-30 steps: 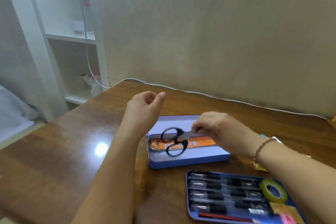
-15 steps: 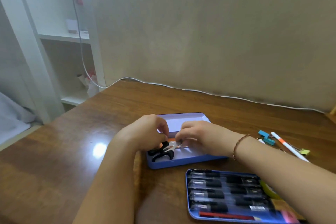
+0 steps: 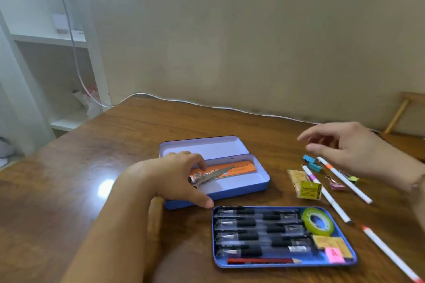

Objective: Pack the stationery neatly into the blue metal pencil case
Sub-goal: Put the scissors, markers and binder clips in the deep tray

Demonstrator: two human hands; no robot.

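scissors (image 3: pixel 212 176) lie in my case (image 3: pixel 241 187), blades toward 2 o'clock on the orange card (image 3: pixel 239 169). my left hand (image 3: pixel 181 178) spans the case's 9 o'clock end, fingers curled on it. my right hand (image 3: pixel 351 148) hovers loose-fingered above the clips (image 3: pixel 312 162) at 3 o'clock.

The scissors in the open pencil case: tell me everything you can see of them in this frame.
The scissors lie flat in the near compartment of the blue pencil case, across an orange ruler. Their grey metal blades are closed and point up and to the right. The handles are hidden under the left hand, whose fingers rest over that end; whether they have a grip on the handles cannot be told. The right hand is well clear.
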